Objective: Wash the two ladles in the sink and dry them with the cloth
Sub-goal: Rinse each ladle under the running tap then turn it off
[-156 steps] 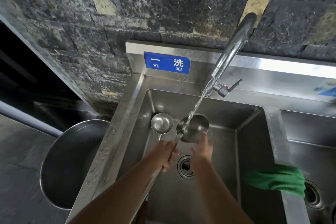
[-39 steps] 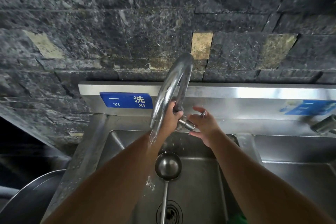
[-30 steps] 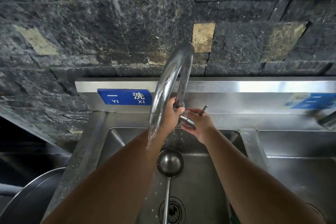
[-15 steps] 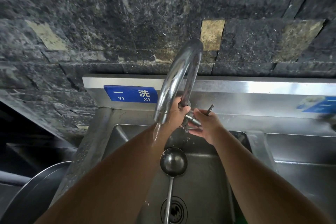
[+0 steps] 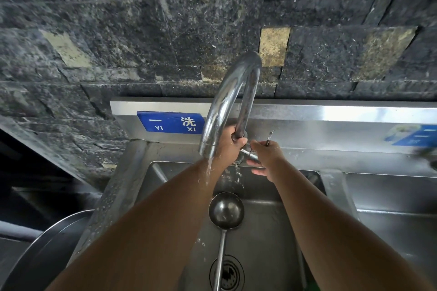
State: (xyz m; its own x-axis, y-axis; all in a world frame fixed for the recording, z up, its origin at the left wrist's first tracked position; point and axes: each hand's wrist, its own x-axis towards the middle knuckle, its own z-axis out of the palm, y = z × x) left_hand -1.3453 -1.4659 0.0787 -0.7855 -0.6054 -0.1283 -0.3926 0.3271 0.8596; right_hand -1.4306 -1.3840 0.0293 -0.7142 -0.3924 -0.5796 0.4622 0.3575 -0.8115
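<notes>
One steel ladle lies in the sink, bowl up toward the back wall, handle running down over the drain. A second ladle is hidden, perhaps under my arms. My left hand is wrapped around the upright pipe of the tall curved tap. My right hand is closed on the tap's lever handle at the base. A thin stream of water runs from the spout onto my left forearm. The cloth shows only as a green sliver at the bottom edge.
A blue label is fixed to the steel backsplash. A second basin lies to the right past a divider. A large round steel pot stands lower left beside the sink. Dark stone wall behind.
Earlier I held a ladle under the running tap. Since then both hands went to the tap; over the last second they stay there and the stream has thinned.
</notes>
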